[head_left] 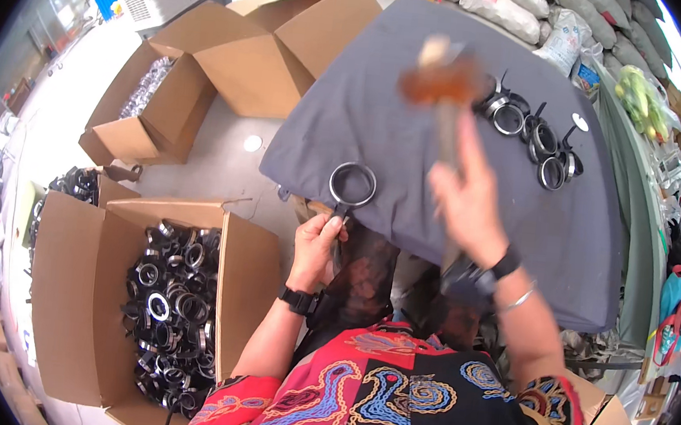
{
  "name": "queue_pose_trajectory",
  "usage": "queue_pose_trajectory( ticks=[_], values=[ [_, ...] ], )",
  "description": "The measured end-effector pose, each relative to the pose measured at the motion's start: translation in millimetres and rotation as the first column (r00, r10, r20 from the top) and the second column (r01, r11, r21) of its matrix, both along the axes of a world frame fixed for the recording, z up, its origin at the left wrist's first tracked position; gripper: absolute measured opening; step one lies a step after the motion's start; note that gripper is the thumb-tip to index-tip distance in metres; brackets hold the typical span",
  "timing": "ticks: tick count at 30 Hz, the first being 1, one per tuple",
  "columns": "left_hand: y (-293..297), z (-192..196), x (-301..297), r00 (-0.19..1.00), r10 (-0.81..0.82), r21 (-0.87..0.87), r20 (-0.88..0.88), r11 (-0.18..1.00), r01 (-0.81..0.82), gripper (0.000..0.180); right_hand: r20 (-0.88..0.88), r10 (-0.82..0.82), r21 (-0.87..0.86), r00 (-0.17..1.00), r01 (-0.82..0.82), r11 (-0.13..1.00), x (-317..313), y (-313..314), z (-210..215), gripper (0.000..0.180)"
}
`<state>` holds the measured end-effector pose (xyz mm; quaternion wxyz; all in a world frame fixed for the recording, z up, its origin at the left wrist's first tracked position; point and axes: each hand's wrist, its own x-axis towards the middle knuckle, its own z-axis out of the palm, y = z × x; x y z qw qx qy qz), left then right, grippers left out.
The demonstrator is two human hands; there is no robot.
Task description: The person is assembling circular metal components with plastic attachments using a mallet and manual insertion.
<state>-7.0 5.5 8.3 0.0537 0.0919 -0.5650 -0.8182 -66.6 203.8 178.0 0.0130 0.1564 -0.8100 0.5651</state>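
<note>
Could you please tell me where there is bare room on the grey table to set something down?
The grey table is bare left of the blurred hammer, beyond the black ring in the left hand. Another free patch lies right of the right hand, between the ring cluster and the near edge. That cluster crowds the far right.

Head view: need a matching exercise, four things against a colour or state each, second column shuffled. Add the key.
Column 1
1. Left hand
2. Right hand
3. Large open carton
4. Tablecloth

Column 2
A. Gripping a motion-blurred hammer
B. Plain grey
C. Pinching a single black-and-silver ring by its stem
D. Containing a heap of black-and-silver parts

Pairs: 1-C, 2-A, 3-D, 4-B
</note>
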Motion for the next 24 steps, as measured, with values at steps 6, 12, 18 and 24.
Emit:
queue_pose_trajectory(
  ticks=[6,12,18,24],
  values=[
    [-5,12,8,0.983,0.172,-0.09,-0.059,0.98,-0.177,0.019,0.416,0.27,-0.128,0.868,-0.238,0.963,35,28,-53,0.075],
    [-145,9,83,0.825,0.561,0.669,-0.071,0.64,-0.378,0.03,0.063,-0.204,-0.274,0.977,0.213,0.938,33,123,-56,0.076],
    [-232,-52,91,0.83,0.497,0.169,-0.254,0.867,-0.468,0.049,0.101,-0.441,-0.449,0.892,0.437,0.78,38,187,-75,0.074],
    [72,156,-103,0.77,-0.282,-0.781,-0.573,0.474,-0.407,0.035,0.101,-0.483,-0.433,0.87,0.475,0.766,37,196,-91,0.075]
  ],
)
